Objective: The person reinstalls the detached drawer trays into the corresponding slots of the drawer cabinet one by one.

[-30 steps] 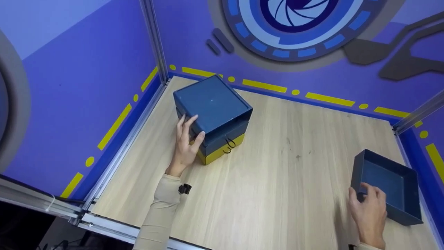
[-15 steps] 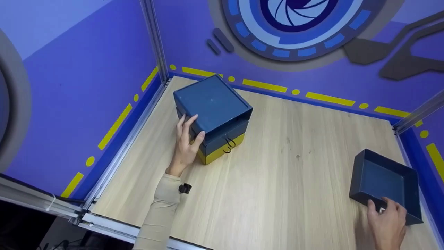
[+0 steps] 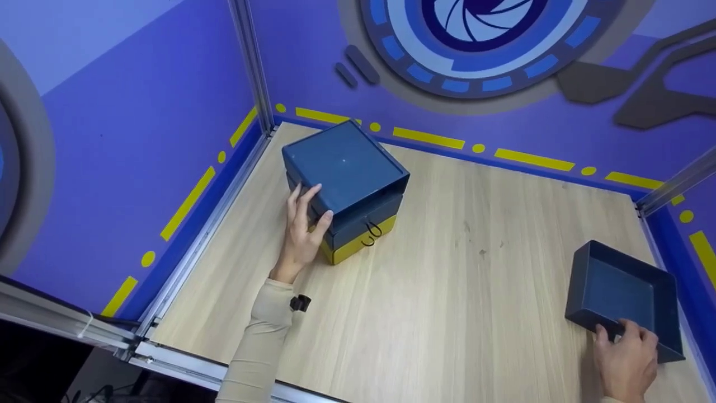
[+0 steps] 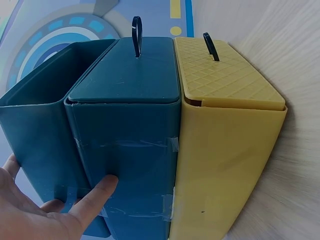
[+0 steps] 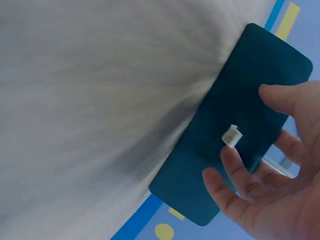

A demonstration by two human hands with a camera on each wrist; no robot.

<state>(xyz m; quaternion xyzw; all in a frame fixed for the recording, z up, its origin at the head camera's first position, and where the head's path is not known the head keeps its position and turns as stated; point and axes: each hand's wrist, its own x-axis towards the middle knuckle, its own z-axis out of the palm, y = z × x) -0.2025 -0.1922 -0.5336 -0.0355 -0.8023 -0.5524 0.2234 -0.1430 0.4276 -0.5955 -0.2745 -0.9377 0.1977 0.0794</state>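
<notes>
In the head view, a stack of dark-blue and yellow drawer boxes stands at the back left. The top blue housing gapes at its front. Below it, the blue drawer front and yellow drawer front carry black loop pulls. My left hand rests on the side of the upper boxes, fingers spread. At the right lies a dark-blue open-topped drawer. My right hand is at its near wall, thumb and fingers apart around a small white tab. One fingertip is right at the tab.
A wooden tabletop lies between the stack and the loose drawer. Purple printed panels border it at the back and both sides, with metal frame rails along the edges. The loose drawer sits close to the right edge.
My right hand has moved right and toward me, from the loose drawer's left side to its near wall, then stays there. My left hand and the stack have not moved.
</notes>
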